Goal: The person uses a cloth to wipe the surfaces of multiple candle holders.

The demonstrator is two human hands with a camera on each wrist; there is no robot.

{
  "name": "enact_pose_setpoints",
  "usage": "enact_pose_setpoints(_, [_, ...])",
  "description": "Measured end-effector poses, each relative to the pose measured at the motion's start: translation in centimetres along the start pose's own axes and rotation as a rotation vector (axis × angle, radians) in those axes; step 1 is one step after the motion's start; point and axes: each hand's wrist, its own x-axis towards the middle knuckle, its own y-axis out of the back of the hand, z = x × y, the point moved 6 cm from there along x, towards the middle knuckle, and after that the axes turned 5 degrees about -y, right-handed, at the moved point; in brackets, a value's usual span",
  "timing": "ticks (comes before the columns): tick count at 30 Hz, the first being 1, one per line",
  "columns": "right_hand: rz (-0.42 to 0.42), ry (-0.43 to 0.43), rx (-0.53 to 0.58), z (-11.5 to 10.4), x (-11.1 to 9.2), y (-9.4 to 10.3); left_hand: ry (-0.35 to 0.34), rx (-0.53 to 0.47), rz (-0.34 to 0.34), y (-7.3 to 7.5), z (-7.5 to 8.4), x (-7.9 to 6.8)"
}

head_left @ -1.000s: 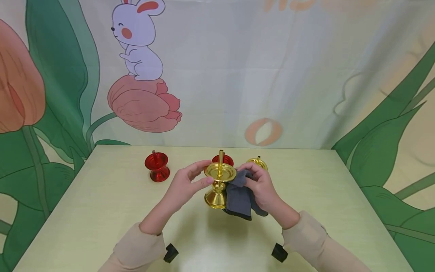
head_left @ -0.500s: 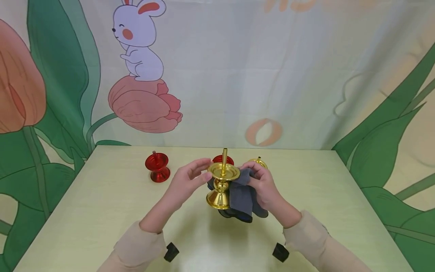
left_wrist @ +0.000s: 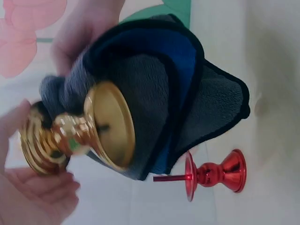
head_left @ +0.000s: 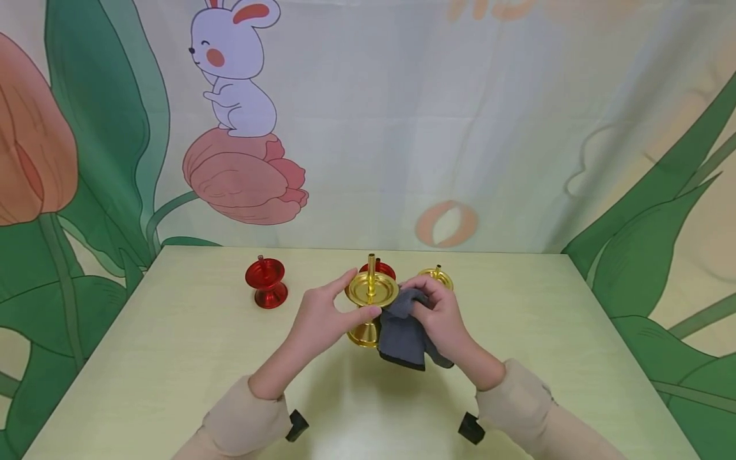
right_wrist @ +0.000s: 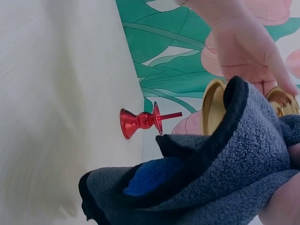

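Observation:
A shiny gold candlestick (head_left: 372, 291) with an upright tube on its dish is held up above the table. My left hand (head_left: 322, 319) grips its dish rim between thumb and fingers. In the left wrist view, the hollow underside of its flared base (left_wrist: 112, 126) shows. My right hand (head_left: 445, 313) pinches a grey cloth (head_left: 402, 338) with black edging and a blue inner face, bunched against the candlestick's right side. The cloth hides part of the stem and base, and in the right wrist view it covers most of the candlestick (right_wrist: 213, 108).
A red candlestick (head_left: 269, 287) stands upright at the back left of the pale table (head_left: 190, 358). Behind the held one are another red candlestick (head_left: 386, 269) and a second gold one (head_left: 441, 276), both partly hidden. A printed curtain (head_left: 368, 128) hangs beyond the table's far edge.
The candlestick shifted slightly right, then back left and now sits a little lower. My left thumb has moved further across under the dish, and the cloth has moved slightly with my right hand.

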Motion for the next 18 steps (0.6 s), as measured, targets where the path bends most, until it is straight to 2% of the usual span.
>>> enact_pose_setpoints(3, [-0.04, 0.013, 0.065, -0.1, 0.1, 0.1, -0.034, -0.165, -0.075, -0.1, -0.4, 0.2])
enact_pose_setpoints(6, [-0.098, 0.021, 0.15, -0.3, 0.1, 0.1, -0.08, -0.347, -0.205, -0.4, -0.7, 0.4])
enact_pose_setpoints(8, [-0.122, 0.022, 0.182, -0.5, 0.1, 0.0, -0.11, -0.392, -0.265, -0.4, -0.8, 0.5])
enact_pose_setpoints(10, [-0.127, 0.014, 0.193, -0.5, 0.1, 0.0, -0.129, -0.369, -0.283, -0.3, -0.8, 0.6])
enact_pose_setpoints(14, [-0.079, -0.006, 0.19, -0.2, 0.2, 0.3, -0.102, -0.176, -0.206, 0.5, -0.4, 0.8])
enact_pose_setpoints(16, [-0.04, -0.007, 0.156, 0.0, 0.3, 0.5, -0.079, -0.09, -0.184, 1.0, -0.1, 0.8])
enact_pose_setpoints(18, [-0.002, 0.006, 0.104, 0.0, 0.3, 0.6, -0.07, -0.028, -0.2, 1.2, 0.4, 0.6])
